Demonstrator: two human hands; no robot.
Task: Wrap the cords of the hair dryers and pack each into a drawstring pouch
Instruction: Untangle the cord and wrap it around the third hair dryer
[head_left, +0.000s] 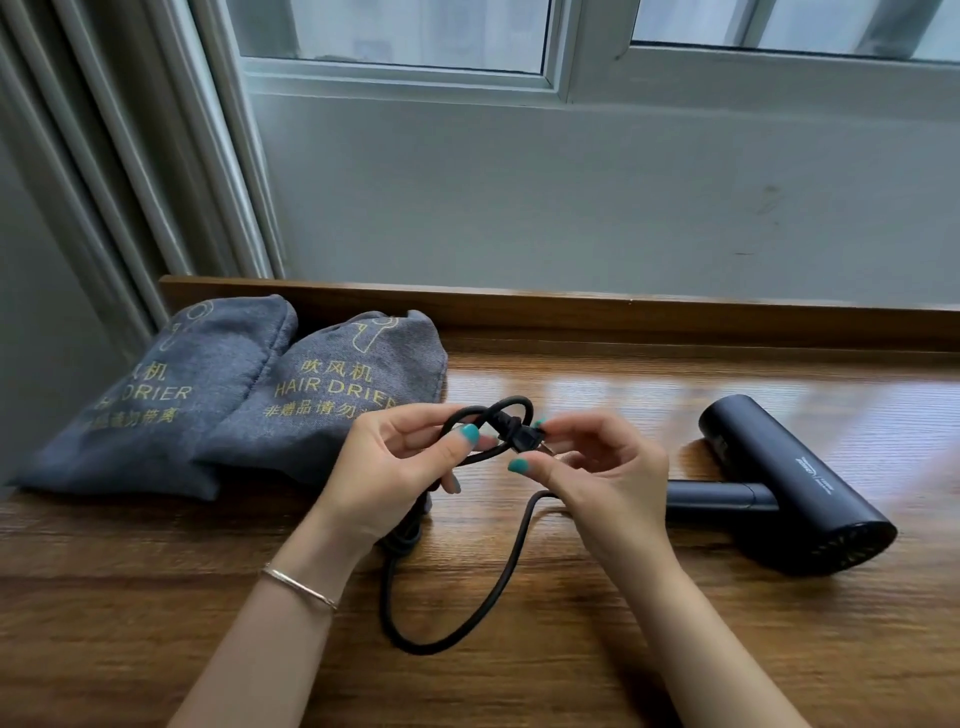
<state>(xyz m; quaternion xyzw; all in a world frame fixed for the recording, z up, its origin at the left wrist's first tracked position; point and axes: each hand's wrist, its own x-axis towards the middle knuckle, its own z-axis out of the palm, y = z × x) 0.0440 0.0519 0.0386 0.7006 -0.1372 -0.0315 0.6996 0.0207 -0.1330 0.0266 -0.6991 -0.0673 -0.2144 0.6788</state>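
Observation:
A black hair dryer (789, 483) lies on its side at the right of the wooden table (623, 649). Its black cord (452, 618) runs left from the handle in a wide loop across the table. My left hand (395, 462) grips a small coil of that cord above the table. My right hand (597, 467) pinches the plug (522, 436) at the cord's end, right beside the coil. Two grey drawstring pouches printed "HAIR DRIER" lie at the left, one pouch (150, 400) further left and another pouch (332, 389) just behind my left hand; both look filled.
A raised wooden ledge (623, 312) runs along the table's back edge under a pale wall and window. A curtain (104, 182) hangs at the far left, behind the pouches.

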